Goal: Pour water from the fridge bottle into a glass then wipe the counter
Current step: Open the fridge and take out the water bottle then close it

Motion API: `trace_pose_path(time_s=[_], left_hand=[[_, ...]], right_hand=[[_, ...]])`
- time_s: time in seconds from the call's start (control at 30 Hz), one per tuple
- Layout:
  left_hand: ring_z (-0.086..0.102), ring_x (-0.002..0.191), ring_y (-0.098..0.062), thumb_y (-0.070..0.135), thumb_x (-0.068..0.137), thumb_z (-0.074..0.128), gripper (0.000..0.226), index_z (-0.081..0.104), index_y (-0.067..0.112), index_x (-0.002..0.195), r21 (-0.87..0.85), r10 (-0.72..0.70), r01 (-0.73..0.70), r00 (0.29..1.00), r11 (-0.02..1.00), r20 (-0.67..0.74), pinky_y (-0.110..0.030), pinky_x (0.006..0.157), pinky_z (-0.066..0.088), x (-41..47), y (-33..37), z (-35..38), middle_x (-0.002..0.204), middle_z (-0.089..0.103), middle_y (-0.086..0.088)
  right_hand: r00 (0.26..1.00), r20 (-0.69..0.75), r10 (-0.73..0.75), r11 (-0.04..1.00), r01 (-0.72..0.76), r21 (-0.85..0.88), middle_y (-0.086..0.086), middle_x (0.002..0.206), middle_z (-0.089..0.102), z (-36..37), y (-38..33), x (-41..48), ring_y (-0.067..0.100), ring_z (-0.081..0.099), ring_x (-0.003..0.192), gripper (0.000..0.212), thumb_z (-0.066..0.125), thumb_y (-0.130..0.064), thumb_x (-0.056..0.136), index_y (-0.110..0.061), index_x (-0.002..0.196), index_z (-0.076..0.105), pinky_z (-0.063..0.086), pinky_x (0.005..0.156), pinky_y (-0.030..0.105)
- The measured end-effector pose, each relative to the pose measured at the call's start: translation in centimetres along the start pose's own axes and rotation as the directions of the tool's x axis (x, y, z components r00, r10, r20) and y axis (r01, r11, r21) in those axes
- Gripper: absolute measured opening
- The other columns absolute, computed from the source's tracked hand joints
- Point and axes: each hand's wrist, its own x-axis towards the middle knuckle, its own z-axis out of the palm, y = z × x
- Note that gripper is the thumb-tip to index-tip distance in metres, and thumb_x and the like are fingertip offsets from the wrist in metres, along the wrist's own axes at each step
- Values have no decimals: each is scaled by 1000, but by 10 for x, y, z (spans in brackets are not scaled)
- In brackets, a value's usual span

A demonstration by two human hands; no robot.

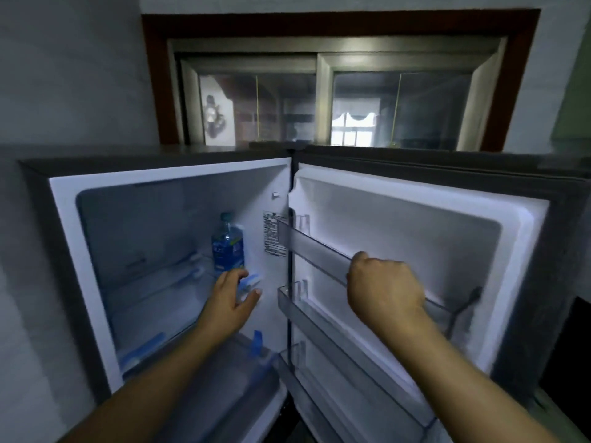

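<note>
A clear water bottle (227, 243) with a blue label and a teal cap stands upright on the upper shelf inside the open fridge (64, 238), near its right inner wall. My left hand (232, 295) reaches into the fridge with fingers spread, just below and in front of the bottle, not touching it. My right hand (383, 287) is closed around the clear rail of the top door shelf (315, 249), holding the fridge door (518, 238) open. No glass or cloth is in view.
The door swings out to the right with three clear shelf rails, all bare. Inside the fridge are glass shelves (153, 302) with blue tape strips. A window with a dark red frame (319, 24) sits above the fridge. White walls flank both sides.
</note>
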Motion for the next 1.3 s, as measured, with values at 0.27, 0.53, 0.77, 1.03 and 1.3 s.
trace_pose_path(time_s=[0.27,0.53,0.77,1.03,1.3], left_hand=[[60,104,-39,13,90,73,33,57,-2,115,-172,-331,298,919,939,-213,-36,80,44,72,-56,20,108,60,-23],[61,105,-30,14,77,87,60,52,-5,122,-330,-384,285,876,900,-291,-36,88,46,175,-135,40,121,61,-23],[64,114,-30,13,68,93,65,56,27,119,-413,-403,281,882,866,-245,-44,96,52,204,-201,76,130,63,-16],[64,110,-24,17,66,94,62,59,24,117,-434,-397,225,843,873,-362,-36,89,51,198,-195,86,125,64,-8],[64,94,-1,17,69,92,65,51,27,118,-452,-363,155,830,879,-423,-27,84,50,132,-103,65,118,63,6]], right_hand=[[990,-90,-108,969,126,214,7,99,67,41,37,74,30,65,87,43,41,-59,96,-18,105,51,36,63,34],[970,-187,-156,972,184,144,0,69,57,82,33,136,28,46,58,38,43,-58,96,-22,80,40,28,54,32],[972,-175,-155,975,179,131,-5,53,41,99,61,151,27,41,50,47,47,-64,89,-22,71,38,28,49,30],[964,-200,-177,965,210,157,-6,50,42,104,70,156,25,40,48,47,50,-65,86,-23,68,37,27,47,27],[956,-169,-240,944,270,191,-5,72,54,97,78,147,28,51,63,39,47,-59,93,-22,85,43,44,56,33]])
